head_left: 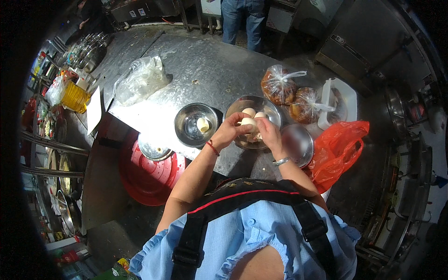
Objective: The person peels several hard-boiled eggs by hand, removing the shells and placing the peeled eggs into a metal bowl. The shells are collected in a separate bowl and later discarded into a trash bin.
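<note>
An egg is between my two hands, over a steel bowl. My left hand, below a red cord bracelet, grips it with thumb and fingers. The fingertips of my right hand, above a silver bangle, touch the egg's right side; whether they grip it is hard to tell. Other eggs and shell pieces are in the bowl under my hands. To the left, a second steel bowl holds one pale, smooth egg with a yellowish broken or cut end.
Tied plastic bags of brown food, a white plastic container, a metal bowl and a red plastic bag crowd the right side. A clear plastic bag lies far left. Below the table's edge is a red basin. Someone in jeans stands beyond.
</note>
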Demonstrator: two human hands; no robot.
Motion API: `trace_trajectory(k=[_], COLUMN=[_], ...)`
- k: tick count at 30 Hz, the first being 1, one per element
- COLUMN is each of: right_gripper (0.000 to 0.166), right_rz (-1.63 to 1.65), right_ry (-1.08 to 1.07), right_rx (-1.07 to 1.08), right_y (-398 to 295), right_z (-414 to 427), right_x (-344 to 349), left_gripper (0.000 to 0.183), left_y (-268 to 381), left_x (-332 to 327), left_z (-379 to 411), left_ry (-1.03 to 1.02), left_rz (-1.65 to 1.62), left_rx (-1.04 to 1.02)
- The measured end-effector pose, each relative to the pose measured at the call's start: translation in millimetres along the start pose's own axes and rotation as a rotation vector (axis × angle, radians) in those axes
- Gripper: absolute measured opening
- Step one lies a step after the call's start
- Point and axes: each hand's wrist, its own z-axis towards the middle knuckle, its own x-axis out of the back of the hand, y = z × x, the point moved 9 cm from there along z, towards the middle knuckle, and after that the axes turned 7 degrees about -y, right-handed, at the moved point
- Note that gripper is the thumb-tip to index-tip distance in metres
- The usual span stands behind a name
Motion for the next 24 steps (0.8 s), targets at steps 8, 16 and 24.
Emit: trace_trajectory(k=[8,16,24], right_gripper=[0.021,0.019,0.018], right_rz=[0.698,0.239,0.274], right_ry=[0.038,0.009,-0.021], right_rx=[-0.286,-0.077,-0.096], right_y=[35.3,32.3,24.5], right_z=[-2.0,5.8,7.3], right_x=[-11.7,-0.8,0.1], left_gripper=[0.038,0.04,0.038], left_y=[-9.2,-26.6,-30.8], left_x=[2.0,11.3,10.1], left_z=[2.8,4.1,5.7], left_ry=[0.044,0.112,0.083], left_rz=[-0.322,-0.846,-0.794], left_rx=[-0.038,0.064,0.043])
